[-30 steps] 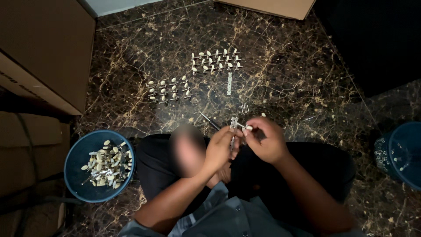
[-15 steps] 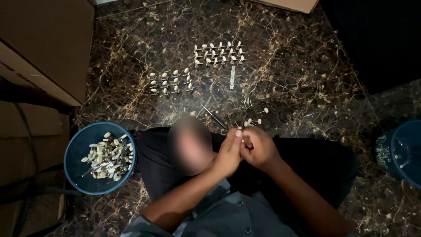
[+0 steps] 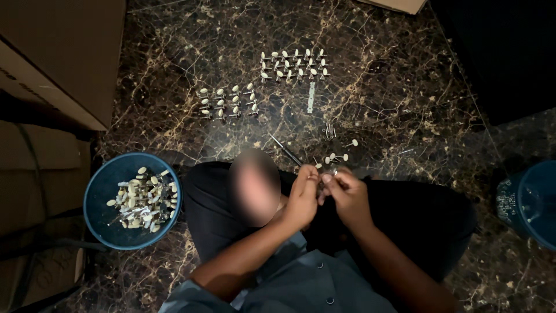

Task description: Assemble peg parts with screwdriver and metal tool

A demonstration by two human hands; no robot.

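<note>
Informal floor workshop, likely small-parts assembly. Dark brown marble floor with gold veins serves as work surface. Small cream-knobbed metal pegs laid in neat rows. Round blue plastic tub full of same pegs. Brown cardboard cartons stacked alongside.

Small metal part pinched between left hand and right hand at frame centre: mostly covered by fingers, shape unreadable. Blurred oval patch left of the hands hides whatever lies under it. Dark blue round plastic bucket cut off by right edge, contents unclear. Brown cardboard box upper left cropped by top and left edges. Both forearms run out of the bottom edge. Tiny loose screws upper centre too small to make out.
</note>
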